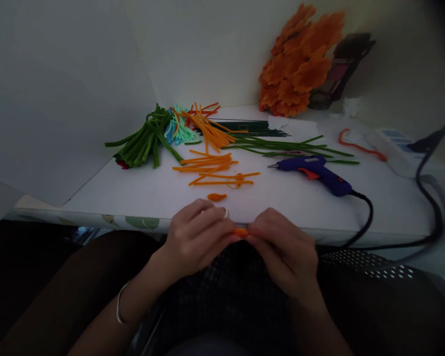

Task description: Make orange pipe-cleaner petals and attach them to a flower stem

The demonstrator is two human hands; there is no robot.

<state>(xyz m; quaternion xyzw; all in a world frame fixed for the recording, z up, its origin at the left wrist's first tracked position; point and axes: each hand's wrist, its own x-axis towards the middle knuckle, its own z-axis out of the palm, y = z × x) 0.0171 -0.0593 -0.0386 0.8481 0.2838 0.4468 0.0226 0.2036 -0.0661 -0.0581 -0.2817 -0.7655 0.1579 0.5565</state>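
Between my two hands, at the table's front edge, is a short piece of orange pipe cleaner, mostly covered by my fingers. My left hand pinches its left end, and my right hand pinches the right end. Just beyond my left hand lies a small coiled orange pipe-cleaner piece. Several loose orange pipe cleaners are spread behind it, with a fuller orange bunch farther back.
A blue glue gun lies at right, its black cord dropping over the edge. Green pipe cleaners are bundled at left, longer green stems lie mid-table. Orange felt-like flowers stand at the back; a white box sits right.
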